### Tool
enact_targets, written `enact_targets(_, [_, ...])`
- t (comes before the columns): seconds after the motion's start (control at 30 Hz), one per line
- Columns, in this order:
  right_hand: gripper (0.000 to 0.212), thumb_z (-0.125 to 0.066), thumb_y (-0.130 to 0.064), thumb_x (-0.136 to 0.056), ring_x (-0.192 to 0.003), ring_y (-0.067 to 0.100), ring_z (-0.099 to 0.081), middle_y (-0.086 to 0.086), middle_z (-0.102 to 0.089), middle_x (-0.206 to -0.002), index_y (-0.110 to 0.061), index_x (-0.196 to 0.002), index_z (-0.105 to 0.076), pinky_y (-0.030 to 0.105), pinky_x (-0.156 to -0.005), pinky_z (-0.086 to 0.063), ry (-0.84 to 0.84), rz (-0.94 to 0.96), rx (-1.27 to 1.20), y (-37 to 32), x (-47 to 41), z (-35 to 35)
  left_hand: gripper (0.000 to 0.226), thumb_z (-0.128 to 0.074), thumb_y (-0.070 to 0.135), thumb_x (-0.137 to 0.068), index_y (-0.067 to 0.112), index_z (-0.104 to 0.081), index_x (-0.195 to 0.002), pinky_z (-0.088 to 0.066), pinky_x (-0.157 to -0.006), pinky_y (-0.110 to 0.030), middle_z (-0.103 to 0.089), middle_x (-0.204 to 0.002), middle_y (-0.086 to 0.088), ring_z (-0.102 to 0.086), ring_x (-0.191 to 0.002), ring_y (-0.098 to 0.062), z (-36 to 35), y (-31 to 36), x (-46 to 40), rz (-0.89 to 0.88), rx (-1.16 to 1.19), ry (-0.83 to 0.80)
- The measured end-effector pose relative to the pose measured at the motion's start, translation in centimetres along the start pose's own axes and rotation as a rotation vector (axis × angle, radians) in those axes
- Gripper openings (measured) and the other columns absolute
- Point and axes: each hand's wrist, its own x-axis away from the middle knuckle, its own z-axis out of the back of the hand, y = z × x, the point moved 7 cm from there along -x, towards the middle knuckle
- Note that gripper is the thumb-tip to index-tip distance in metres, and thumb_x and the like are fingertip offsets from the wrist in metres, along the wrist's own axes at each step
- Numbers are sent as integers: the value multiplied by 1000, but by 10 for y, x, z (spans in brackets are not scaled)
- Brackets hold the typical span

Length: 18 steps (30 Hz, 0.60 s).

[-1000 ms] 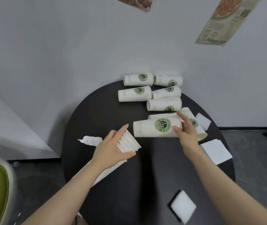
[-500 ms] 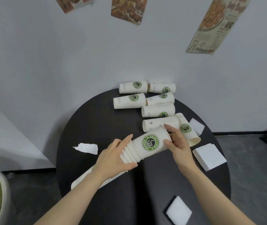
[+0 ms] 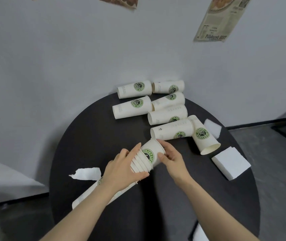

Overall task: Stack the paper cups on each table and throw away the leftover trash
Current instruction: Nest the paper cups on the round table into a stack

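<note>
Another cup seated onto the stack at frame centre.

The nested paper cup stack (image 3: 143,161) lies slanted over the round black table (image 3: 90,133); the left hand (image 3: 121,168) wraps its rims, the right hand (image 3: 171,158) pinches the outermost cup, which a second ago lay apart and now sits nearly home. Seven loose cups (image 3: 168,115) remain toward the upper right, close against the wall, with napkins (image 3: 231,163) near the right edge and torn paper (image 3: 86,173) at left; bare tabletop lies between.
</note>
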Motion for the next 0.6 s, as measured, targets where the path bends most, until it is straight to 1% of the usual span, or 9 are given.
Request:
enact_targets(0.07, [43,-51,5,-91,-116,17,-58,0,-64,-124,-19,-126,-57,26,-92,-48,-43,-4,35,10,-2,-8,98,-54,78,-68,54,0,-146,-46,-80,-29,-37,-111,15,-48,-105,-8,-5,1,-7,16,-10,3])
enact_targets(0.17, [43,-49,4,-92,-117,16,-57,-3,-65,-123,-22,-125,-58,30,-97,-47,-65,-46,32,26,-7,-15,95,-48,80,-68,54,3,-145,-46,-77,-28,-37,-108,14,-49,-102,-9,-13,-1,-17,29,-51,-3])
enact_targets(0.27, [41,-47,5,-94,-117,17,-58,1,-65,-122,-22,-123,-58,29,-97,-48,-64,-108,-19,39,-11,-17,95,-46,80,-69,53,3,-145,-46,-77,-27,-37,-110,13,-49,-103,-9,-19,-6,-26,27,-91,-22])
enact_targets(0.4, [32,-51,-3,-96,-115,18,-59,6,-64,-122,-18,-123,-59,27,-95,-49,-81,-129,-2,37,-17,-9,95,-45,79,-69,53,5,-145,-46,-80,-29,-36,-113,12,-47,-106,-10,-23,-3,-37,-12,-127,-47])
enact_targets(0.43, [32,-53,-4,-95,-114,18,-58,7,-62,-123,-19,-123,-59,26,-95,-48,-38,-112,20,33,-21,-1,94,-44,79,-69,53,5,-145,-46,-81,-29,-36,-113,12,-47,-106,-11,-23,-1,-38,-33,-144,-48])
enact_targets(0.47, [33,-55,-5,-94,-115,17,-56,7,-58,-125,-21,-122,-59,23,-95,-47,46,-88,48,28,-26,11,93,-44,79,-69,53,4,-144,-46,-82,-30,-35,-113,12,-47,-107,-12,-24,0,-38,-57,-155,-47])
enact_targets(0.53, [37,-58,-5,-92,-114,13,-52,4,-49,-127,-26,-123,-56,21,-95,-45,276,-29,118,15,-38,48,91,-41,80,-67,55,4,-142,-45,-83,-29,-35,-113,13,-46,-106,-12,-25,0,-36,-85,-144,-36])
enact_targets(0.6, [41,-58,-8,-92,-112,10,-47,0,-43,-128,-27,-127,-52,18,-95,-42,441,10,221,2,-50,84,90,-40,80,-65,58,7,-139,-45,-85,-29,-36,-115,15,-46,-106,-11,-26,-1,-34,-90,-131,-23])
